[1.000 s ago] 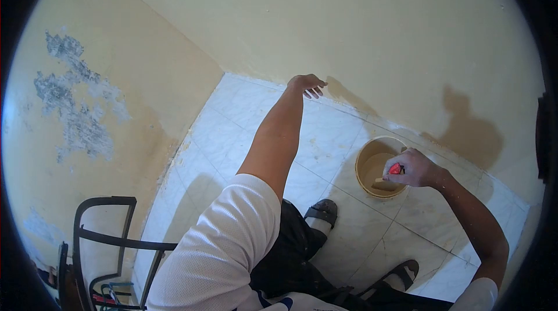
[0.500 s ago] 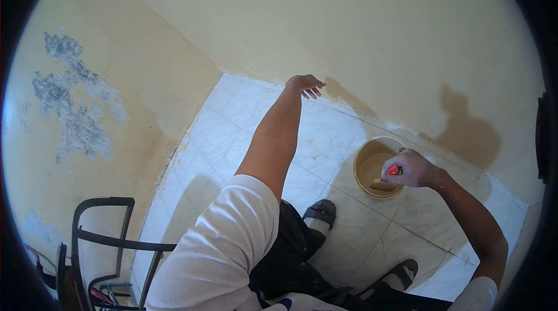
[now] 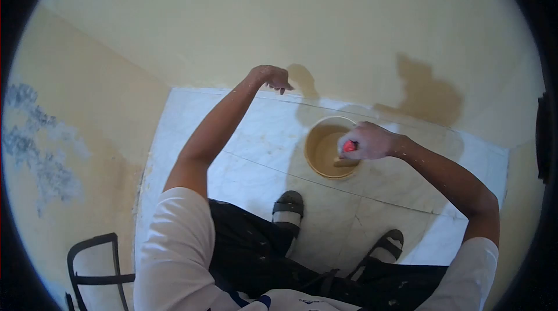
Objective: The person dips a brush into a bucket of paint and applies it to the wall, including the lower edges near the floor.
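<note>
My right hand (image 3: pixel 372 140) is closed around a paintbrush (image 3: pixel 349 146); its red handle end shows at my fingers. The brush's pale lower part hangs over the opening of a beige bucket (image 3: pixel 310 157). Whether the bristles touch the contents cannot be made out. My left hand (image 3: pixel 274 78) reaches out in front of the wall, holding nothing, its fingers loose and drooping. It is apart from the bucket, to its upper left.
The cream wall (image 3: pixel 244 14) rises ahead, and the left wall has a grey peeled patch (image 3: pixel 40 148). The bucket stands on white marbled floor tiles (image 3: pixel 250 136), before my sandalled feet (image 3: pixel 288 206). A black-framed chair (image 3: pixel 96 279) stands at lower left.
My view has turned, shifting the bucket and right hand leftward in the picture. My left arm has swung left, and its fingers droop more. The brush stays over the bucket.
</note>
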